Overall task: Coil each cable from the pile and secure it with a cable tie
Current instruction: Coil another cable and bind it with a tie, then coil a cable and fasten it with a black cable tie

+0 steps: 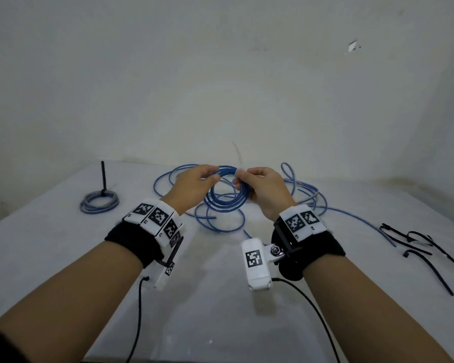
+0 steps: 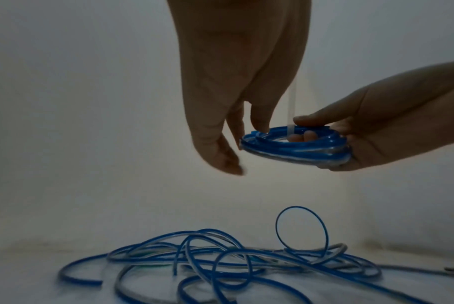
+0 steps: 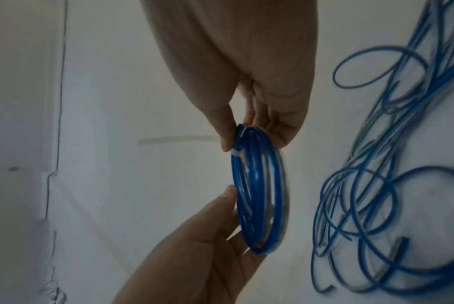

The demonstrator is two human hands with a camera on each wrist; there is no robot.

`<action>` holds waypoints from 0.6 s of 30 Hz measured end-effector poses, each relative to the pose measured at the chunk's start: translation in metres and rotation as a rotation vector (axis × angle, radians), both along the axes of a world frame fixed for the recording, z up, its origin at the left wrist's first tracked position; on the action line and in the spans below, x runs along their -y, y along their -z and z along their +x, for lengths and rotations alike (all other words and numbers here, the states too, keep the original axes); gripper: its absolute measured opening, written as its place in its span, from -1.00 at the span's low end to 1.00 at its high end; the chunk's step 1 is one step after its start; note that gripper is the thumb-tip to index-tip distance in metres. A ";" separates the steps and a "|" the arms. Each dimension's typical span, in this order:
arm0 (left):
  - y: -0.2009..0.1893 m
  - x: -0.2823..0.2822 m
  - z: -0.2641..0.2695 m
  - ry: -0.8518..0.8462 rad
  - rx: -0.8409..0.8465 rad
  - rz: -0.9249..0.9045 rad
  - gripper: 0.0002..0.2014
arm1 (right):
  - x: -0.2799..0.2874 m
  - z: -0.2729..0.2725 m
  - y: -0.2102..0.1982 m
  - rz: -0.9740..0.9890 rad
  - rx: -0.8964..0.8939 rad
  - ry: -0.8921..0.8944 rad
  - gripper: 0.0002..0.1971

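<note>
Hands, two, left (image 1: pixel 194 183) and right (image 1: pixel 262 189), hold one blue coil (image 1: pixel 227 188).

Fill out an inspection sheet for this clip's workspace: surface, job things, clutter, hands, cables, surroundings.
Surface: white table, bare in front.
Job's things: blue cable coil held above the table; pale cable tie wrapped round it, tail sticking out; finished grey coil with an upright black tie, far left; spare black cable ties at right.
Clutter: nothing seen.
Grippers: left hand holds the coil's left side; right hand pinches coil and tie together.
Cables: loose blue cable pile tangled behind and under the hands.
Surroundings: plain white wall, small chip upper right.
</note>
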State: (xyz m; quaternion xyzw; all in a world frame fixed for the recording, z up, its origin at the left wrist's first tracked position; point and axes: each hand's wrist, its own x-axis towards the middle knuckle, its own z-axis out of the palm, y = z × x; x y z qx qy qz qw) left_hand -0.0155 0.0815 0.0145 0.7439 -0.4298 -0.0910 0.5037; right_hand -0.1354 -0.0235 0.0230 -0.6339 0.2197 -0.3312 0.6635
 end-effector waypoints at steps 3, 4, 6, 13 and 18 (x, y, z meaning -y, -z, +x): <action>-0.003 -0.023 0.015 -0.046 -0.007 -0.007 -0.85 | -0.012 0.027 0.002 -0.003 -0.048 -0.019 -0.84; -0.002 -0.029 0.023 -0.109 0.018 0.002 -0.86 | -0.016 0.035 0.002 -0.031 -0.112 -0.039 -0.81; -0.002 -0.048 0.043 -0.221 0.020 0.017 -0.82 | -0.029 0.057 0.004 -0.125 -0.250 -0.093 -0.77; -0.006 -0.120 0.115 -0.349 -0.138 0.104 -0.88 | -0.093 0.144 0.010 -0.147 -0.244 -0.157 -0.77; -0.001 -0.164 0.173 -0.535 -0.102 0.298 -0.75 | -0.128 0.187 0.020 -0.218 -0.304 -0.291 -0.82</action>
